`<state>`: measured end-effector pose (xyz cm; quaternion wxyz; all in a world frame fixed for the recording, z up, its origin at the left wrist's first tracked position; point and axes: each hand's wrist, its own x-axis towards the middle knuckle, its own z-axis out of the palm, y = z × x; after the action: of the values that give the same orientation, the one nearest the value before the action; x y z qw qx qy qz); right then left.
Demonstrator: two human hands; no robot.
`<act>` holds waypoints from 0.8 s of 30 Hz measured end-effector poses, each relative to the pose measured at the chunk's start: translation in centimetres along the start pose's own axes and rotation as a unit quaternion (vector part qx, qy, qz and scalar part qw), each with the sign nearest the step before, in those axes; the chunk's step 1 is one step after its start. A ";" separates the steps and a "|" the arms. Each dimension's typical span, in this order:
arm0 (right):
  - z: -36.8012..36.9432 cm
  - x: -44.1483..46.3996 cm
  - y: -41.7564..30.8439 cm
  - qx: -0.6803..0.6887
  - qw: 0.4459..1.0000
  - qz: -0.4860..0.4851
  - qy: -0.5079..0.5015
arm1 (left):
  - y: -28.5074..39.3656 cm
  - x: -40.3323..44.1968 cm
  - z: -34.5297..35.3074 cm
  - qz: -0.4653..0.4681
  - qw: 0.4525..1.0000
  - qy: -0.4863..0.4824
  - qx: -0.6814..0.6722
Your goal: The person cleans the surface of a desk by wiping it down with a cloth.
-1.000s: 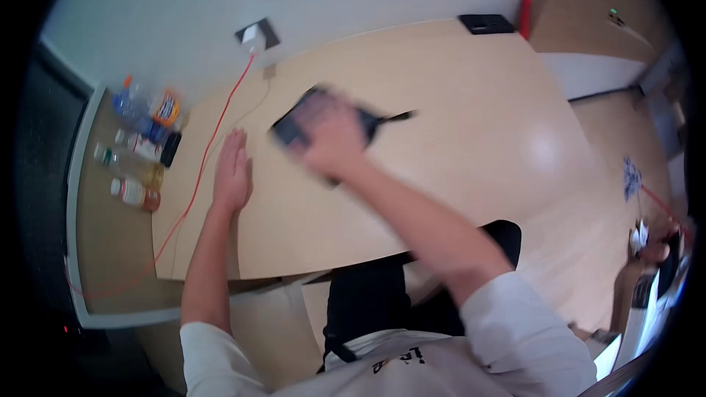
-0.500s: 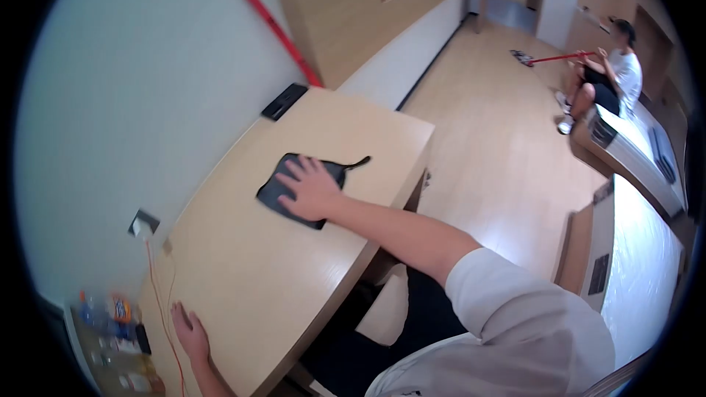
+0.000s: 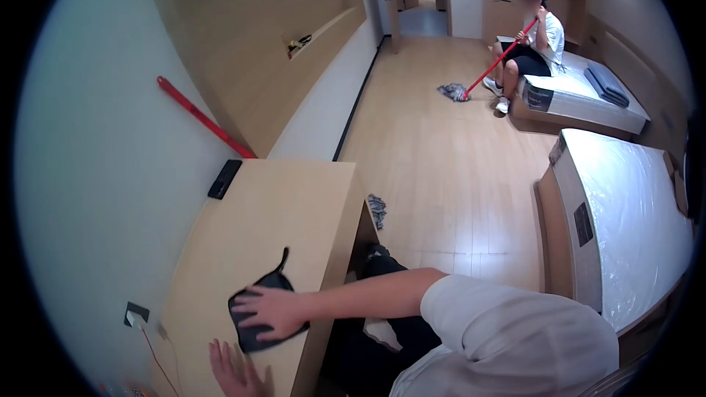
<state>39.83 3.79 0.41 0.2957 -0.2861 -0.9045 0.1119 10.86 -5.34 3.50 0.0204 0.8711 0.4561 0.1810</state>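
Observation:
My right hand lies flat with fingers spread on a dark, flat pouch-like piece with black edging and a strap loop pointing away. The piece rests on the light wood desk, and my palm hides much of it. Close by, towards the bottom edge of the view, my left hand holds nothing; its fingers are apart over the desk, and I cannot tell whether it touches the surface.
A black box sits at the desk's far end by a red pole. On the wall is a socket with a plugged cable. A seated person holds a red-handled mop. Plastic-wrapped mattresses stand right.
My view has turned towards the room. My right hand and the dark piece have slid along the desk, away from the black box and nearer to my left hand.

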 end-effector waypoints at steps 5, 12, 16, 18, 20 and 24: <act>-2.7 -3.7 -3.3 0.080 0.995 0.026 0.050 | 3.0 2.6 1.1 -0.051 0.984 -0.023 -0.168; -2.0 -11.8 -2.4 -0.046 0.998 -0.030 0.035 | 2.8 -0.7 0.8 -0.037 0.993 -0.111 0.001; -1.5 -12.4 -2.6 -0.071 0.994 -0.051 0.061 | 6.0 -2.0 -1.1 -0.031 0.987 -0.135 0.076; -0.7 -12.3 -1.9 -0.062 0.989 -0.083 0.103 | 8.7 -2.2 -1.5 -0.023 0.984 -0.136 0.110; -0.3 -12.0 -2.3 -0.040 0.986 -0.100 0.127 | 9.4 -3.9 -1.3 -0.029 0.988 -0.113 0.099; 0.0 -9.9 -2.9 0.038 0.984 -0.112 0.136 | 6.0 -8.4 1.3 -0.080 0.994 -0.054 0.040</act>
<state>45.09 -4.36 -3.15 0.4373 -0.1840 -0.8773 0.0724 11.68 -15.45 0.95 0.0243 0.8404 0.5296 0.1127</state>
